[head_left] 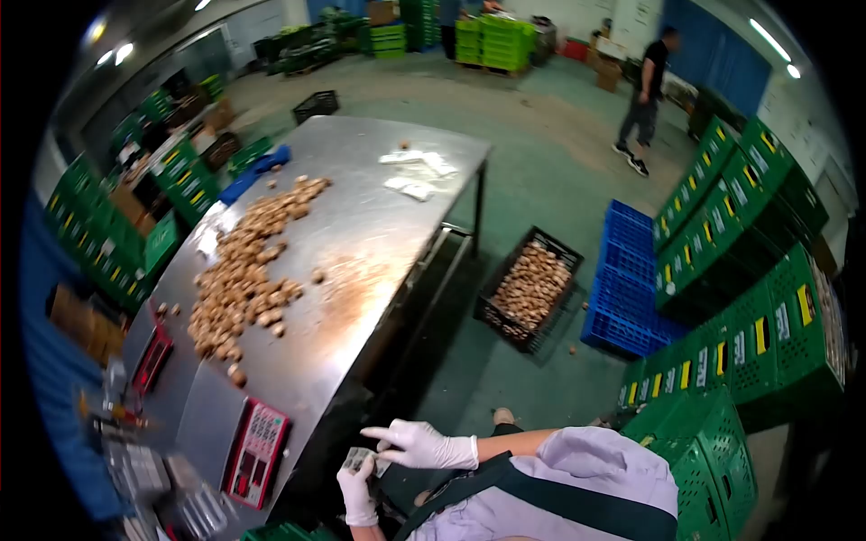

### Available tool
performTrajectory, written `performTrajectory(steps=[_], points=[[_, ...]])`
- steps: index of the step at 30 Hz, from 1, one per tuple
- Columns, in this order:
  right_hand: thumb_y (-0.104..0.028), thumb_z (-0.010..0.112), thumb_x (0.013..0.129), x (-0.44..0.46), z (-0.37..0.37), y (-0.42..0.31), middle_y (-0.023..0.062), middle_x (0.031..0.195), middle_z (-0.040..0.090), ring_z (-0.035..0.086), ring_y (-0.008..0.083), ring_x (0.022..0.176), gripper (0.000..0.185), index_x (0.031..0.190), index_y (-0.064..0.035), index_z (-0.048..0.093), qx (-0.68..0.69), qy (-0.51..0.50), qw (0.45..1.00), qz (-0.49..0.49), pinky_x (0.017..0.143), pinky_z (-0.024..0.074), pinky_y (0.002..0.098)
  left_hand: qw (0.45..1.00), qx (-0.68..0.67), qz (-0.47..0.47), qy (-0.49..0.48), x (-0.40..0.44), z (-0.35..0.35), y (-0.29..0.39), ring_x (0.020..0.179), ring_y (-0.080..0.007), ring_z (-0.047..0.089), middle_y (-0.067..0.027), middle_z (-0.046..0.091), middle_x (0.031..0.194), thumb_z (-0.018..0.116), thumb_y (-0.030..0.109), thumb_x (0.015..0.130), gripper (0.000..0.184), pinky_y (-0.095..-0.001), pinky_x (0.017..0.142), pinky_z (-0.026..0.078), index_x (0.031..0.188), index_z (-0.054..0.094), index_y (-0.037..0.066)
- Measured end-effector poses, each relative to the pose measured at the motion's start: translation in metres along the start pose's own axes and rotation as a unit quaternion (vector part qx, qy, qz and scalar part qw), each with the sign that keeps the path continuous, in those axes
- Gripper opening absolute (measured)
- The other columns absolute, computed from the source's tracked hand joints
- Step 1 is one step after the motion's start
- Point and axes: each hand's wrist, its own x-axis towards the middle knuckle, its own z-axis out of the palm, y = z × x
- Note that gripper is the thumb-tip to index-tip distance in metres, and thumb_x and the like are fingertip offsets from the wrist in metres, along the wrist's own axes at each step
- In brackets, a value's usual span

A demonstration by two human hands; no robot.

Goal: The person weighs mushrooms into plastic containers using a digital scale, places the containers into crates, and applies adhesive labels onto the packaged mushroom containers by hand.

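Both my hands wear white gloves and are close together beyond the table's near right edge. My left hand [357, 494] is closed on a small pale printed item [358, 458], thumb on top. My right hand [410, 444] is just above and to the right, its index finger stretched out to the left over the item and its other fingers partly hidden. On the metal table [361, 207] lies a long heap of small brown mushroom-like pieces [244, 261]. A red scale [256, 451] stands at the table's near end.
A black crate [532, 287] of brown pieces stands on the floor beside a blue pallet [622, 270]. Green crates [758, 207] are stacked at the right. A person [645, 99] walks at the back right. White bags [419, 171] lie on the table's far end.
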Motion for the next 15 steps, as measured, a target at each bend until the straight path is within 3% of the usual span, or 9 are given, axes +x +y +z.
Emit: performTrajectory(steps=[3,7,9,12,15], points=[[-0.017,0.063,0.079,-0.033,-0.095,0.055,0.0058,0.076,0.061,0.062,0.0235,0.073,0.037,0.115,-0.0139,0.057,-0.023,0.118,0.990,0.072,0.064,0.0513,0.0327,0.997,-0.027,-0.044,-0.051,0.047,0.102,-0.011,0.065,-0.0066,0.049,0.0017,0.056,0.075,0.058,0.001,0.080,0.003,-0.0204,0.060,0.039,0.083,0.059,0.002],[-0.019,0.059,0.081,-0.100,-0.210,0.123,0.0060,0.083,0.064,0.061,0.0228,0.075,0.032,0.112,-0.0148,0.057,-0.102,0.205,0.953,0.200,0.065,0.0507,0.0329,0.972,0.026,-0.064,-0.225,0.091,0.234,-0.030,0.073,-0.0109,0.052,0.0005,0.055,0.081,0.056,-0.001,0.080,0.009,-0.0243,0.068,0.041,0.088,0.056,0.004],[-0.017,0.060,0.080,-0.137,-0.249,0.147,0.0056,0.082,0.065,0.062,0.0218,0.072,0.030,0.110,-0.0139,0.058,-0.111,0.279,0.919,0.257,0.064,0.0509,0.0315,0.960,0.036,-0.137,-0.242,0.109,0.289,-0.054,0.072,-0.0081,0.054,-0.0012,0.061,0.086,0.058,-0.001,0.080,0.016,-0.0203,0.064,0.042,0.096,0.061,-0.001],[-0.011,0.062,0.077,-0.181,-0.296,0.164,0.0061,0.080,0.065,0.062,0.0208,0.065,0.030,0.107,-0.0107,0.060,-0.105,0.374,0.867,0.313,0.061,0.0509,0.0298,0.916,0.096,-0.203,-0.332,0.116,0.371,-0.060,0.083,-0.0123,0.060,-0.0035,0.064,0.092,0.060,-0.001,0.079,0.021,-0.0250,0.077,0.047,0.101,0.062,-0.002],[-0.008,0.062,0.077,-0.210,-0.324,0.188,0.0086,0.082,0.066,0.064,0.0209,0.072,0.030,0.106,-0.0079,0.060,-0.109,0.418,0.829,0.355,0.064,0.0514,0.0302,0.878,0.140,-0.216,-0.404,0.125,0.438,-0.065,0.083,-0.0124,0.060,-0.0049,0.064,0.095,0.061,0.001,0.080,0.024,-0.0246,0.077,0.047,0.103,0.061,-0.003]])
